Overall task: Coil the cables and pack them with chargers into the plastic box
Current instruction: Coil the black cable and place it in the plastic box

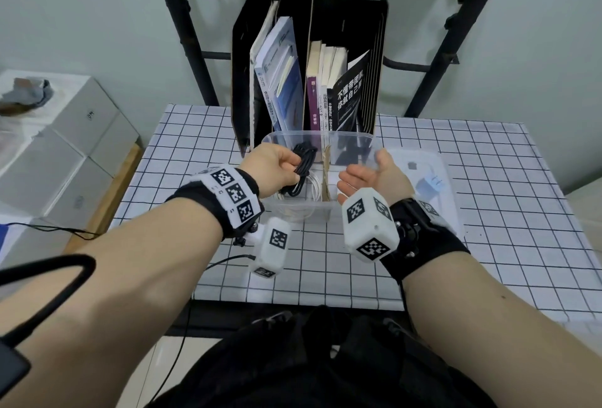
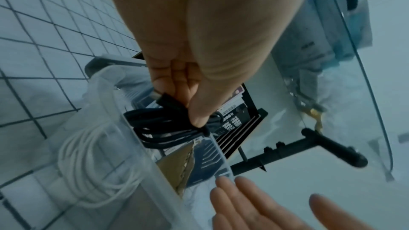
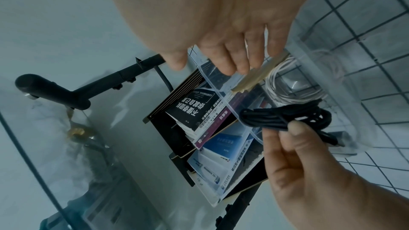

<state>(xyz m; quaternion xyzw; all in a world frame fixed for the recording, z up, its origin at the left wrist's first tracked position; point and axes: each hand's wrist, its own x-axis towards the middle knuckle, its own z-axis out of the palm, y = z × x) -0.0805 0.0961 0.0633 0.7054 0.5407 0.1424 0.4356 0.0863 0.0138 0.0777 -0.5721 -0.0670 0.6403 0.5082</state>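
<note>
My left hand (image 1: 280, 163) pinches a coiled black cable (image 1: 303, 169) (image 2: 163, 128) (image 3: 285, 118) over the left part of the clear plastic box (image 1: 293, 212). A coiled white cable (image 1: 312, 179) (image 2: 88, 169) (image 3: 285, 83) lies on the box floor below it. A brown cardboard divider (image 1: 325, 176) (image 3: 254, 78) splits the box. My right hand (image 1: 365, 176) (image 3: 232, 53) hovers over the right part, palm up, fingers straight and empty. A white charger (image 1: 430, 182) rests on the clear lid to the right.
The box stands on a grid-patterned tablecloth (image 1: 488, 179). Directly behind it is a black file holder with books (image 1: 312, 81). A black metal frame (image 1: 182, 33) rises at the back. White cartons (image 1: 65, 147) sit off the table's left edge.
</note>
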